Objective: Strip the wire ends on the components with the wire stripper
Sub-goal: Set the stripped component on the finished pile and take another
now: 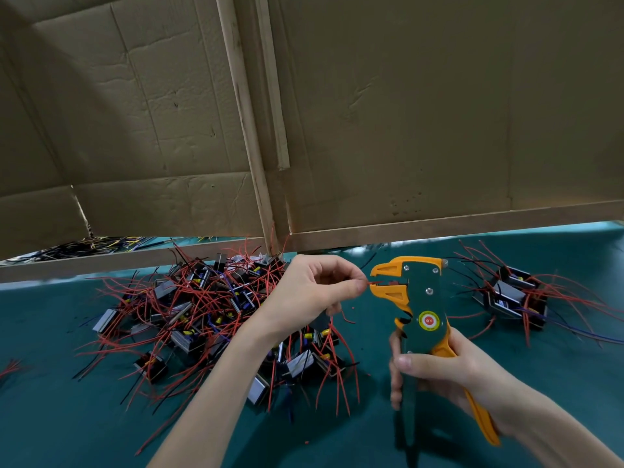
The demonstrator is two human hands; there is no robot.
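Big cardboard panels (405, 113) wall off the desk's far edge. The green desk (67, 417) carries a huge tangle of components (202, 309) with red wires around its middle, plus a smaller bunch (513, 295) toward the far right corner. The right hand (449, 373) has its grip clenched round the wire stripper (422, 292) handles, tool upright, jaws apart. The left hand (314, 292) has its grip pinching a red wire end (373, 283), poked right between those jaws.

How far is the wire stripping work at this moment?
Probably done: the small group of components at right. In hand: the left hand pinches a red wire in the wire stripper, gripped by the right hand. Left, apparently: the big pile.
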